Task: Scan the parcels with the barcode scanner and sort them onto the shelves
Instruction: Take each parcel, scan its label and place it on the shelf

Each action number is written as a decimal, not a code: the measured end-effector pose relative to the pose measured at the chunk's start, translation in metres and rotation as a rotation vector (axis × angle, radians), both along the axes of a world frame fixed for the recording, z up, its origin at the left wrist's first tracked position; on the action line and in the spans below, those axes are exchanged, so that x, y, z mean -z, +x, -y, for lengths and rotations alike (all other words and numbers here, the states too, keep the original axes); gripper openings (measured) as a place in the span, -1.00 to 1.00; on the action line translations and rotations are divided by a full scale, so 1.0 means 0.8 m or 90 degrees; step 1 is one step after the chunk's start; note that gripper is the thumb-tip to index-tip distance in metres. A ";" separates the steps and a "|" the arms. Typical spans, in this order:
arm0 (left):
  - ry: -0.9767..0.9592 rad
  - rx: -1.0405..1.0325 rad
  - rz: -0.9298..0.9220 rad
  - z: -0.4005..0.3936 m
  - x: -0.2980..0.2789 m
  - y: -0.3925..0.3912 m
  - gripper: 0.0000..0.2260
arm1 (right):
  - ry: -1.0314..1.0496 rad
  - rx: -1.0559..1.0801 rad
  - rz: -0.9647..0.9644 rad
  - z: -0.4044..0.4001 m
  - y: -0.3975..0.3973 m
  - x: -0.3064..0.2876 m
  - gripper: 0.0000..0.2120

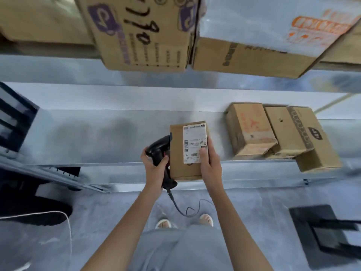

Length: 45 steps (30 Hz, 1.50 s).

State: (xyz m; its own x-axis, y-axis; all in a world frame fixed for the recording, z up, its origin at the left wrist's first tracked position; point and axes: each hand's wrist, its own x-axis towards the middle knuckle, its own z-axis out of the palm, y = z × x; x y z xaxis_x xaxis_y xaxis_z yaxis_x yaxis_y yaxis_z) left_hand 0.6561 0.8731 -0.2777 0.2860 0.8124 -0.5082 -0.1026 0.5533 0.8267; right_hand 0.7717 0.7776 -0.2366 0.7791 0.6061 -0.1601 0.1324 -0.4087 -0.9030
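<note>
Cardboard parcel (pixel 187 151) gripped, right hand (pixel 210 165); left hand (pixel 154 163) grips scanner (pixel 161 151).

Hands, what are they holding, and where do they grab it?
The left hand grips the black barcode scanner by its handle. The right hand holds the labelled parcel along its right side, thumb on the label.

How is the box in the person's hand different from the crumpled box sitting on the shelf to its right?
The held box carries a white shipping label and is gripped by the right hand; the crumpled box has red print and rests on the shelf. The held box looks intact, the other has a crushed corner. Both are brown cardboard.
</note>
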 end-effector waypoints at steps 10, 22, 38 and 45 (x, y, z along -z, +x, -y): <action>-0.007 -0.003 0.001 0.003 0.013 -0.054 -0.49 | -0.015 -0.088 -0.010 0.026 -0.063 0.001 -0.14; 0.209 0.072 0.006 -0.019 -0.049 -0.111 -0.41 | 0.013 0.006 0.288 0.009 -0.091 -0.024 -0.14; 0.465 0.301 0.007 0.015 -0.149 -0.144 -0.33 | 0.070 0.150 0.462 -0.009 -0.076 -0.053 -0.24; 0.473 0.297 0.008 0.019 -0.149 -0.139 -0.34 | 0.055 0.154 0.469 -0.009 -0.074 -0.057 -0.24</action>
